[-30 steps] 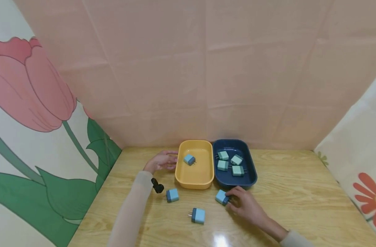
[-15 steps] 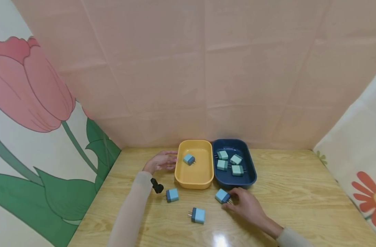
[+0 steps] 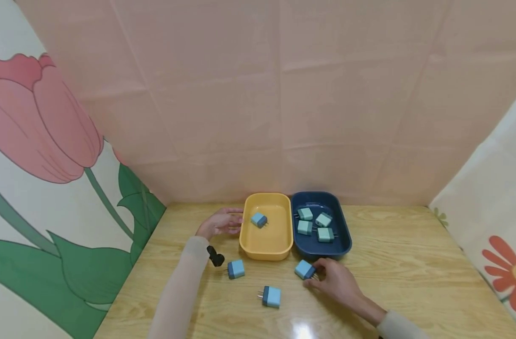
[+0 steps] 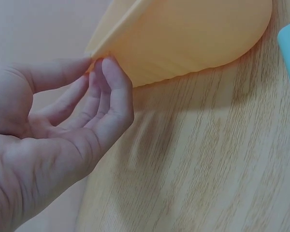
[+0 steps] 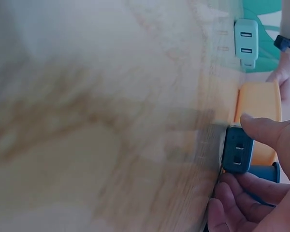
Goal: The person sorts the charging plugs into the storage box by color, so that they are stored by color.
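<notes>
My right hand (image 3: 336, 282) pinches a light-blue charger plug (image 3: 303, 269) by its dark-blue end, which rests on the table in front of the navy tray (image 3: 347, 242). In the right wrist view, thumb and index finger lie on opposite sides of the charger plug (image 5: 238, 151), prong end toward the camera. My left hand (image 3: 221, 222) is at the left side of the yellow tray (image 3: 266, 254). The left wrist view shows its thumb and curved fingers pinching the tray's rim (image 4: 121, 26). One blue charger plug (image 3: 259, 219) lies inside the yellow tray.
Two more blue charger plugs, one left (image 3: 236, 269) and one nearer (image 3: 271, 296), lie on the wooden table (image 3: 389, 245). Several mint-green charger plugs (image 3: 326, 234) sit in the navy tray. The trays stand side by side before a pink backdrop (image 3: 224, 117).
My right thumb and index finger have shifted slightly toward the prong end of the charger plug, which stays on the table. The left hand and both trays stay put.
</notes>
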Available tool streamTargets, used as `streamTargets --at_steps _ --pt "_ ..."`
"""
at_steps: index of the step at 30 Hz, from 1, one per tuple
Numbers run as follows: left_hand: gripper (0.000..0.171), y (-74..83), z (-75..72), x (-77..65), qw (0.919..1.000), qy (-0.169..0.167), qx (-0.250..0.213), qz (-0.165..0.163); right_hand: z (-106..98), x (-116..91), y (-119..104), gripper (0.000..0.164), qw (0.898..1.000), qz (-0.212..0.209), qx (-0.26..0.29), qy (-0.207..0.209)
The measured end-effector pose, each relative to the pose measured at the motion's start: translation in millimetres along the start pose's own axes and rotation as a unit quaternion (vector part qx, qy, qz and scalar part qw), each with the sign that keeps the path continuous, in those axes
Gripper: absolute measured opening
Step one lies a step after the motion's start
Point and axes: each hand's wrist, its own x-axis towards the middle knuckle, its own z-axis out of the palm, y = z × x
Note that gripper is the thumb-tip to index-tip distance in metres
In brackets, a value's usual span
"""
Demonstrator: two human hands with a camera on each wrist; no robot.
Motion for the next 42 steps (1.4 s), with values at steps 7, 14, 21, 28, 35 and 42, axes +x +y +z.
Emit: streamTargets --at_steps 7,14,21,28,35,42 --pt "0.053 -1.9 -0.3 2.5 1.0 0.001 0.0 -0.004 0 -2 5 0.042 1.0 -0.003 0.014 0.004" --pt "0.053 -4.9 -1.5 4.5 1.0 0.0 0.0 -0.004 -3 -7 8 0.046 0.998 -0.034 0.044 -0.002" --pt "0.052 -2.9 -0.5 1.7 1.0 0.005 -0.004 -0.004 -6 -12 13 0.047 0.993 -0.075 0.089 -0.022" --pt "0.052 -2.2 -3.0 4.8 0.9999 0.002 -0.011 -0.002 -9 -11 18 0.048 0.986 -0.062 0.148 -0.047" --pt "0.051 -2.5 -0.6 1.6 1.0 0.003 -0.009 -0.001 -11 -16 21 0.049 0.982 -0.067 0.167 -0.05" --pt "0.052 -3.6 -0.6 0.6 0.9999 0.005 -0.01 0.002 -12 -17 22 0.048 0.98 -0.069 0.178 -0.055"
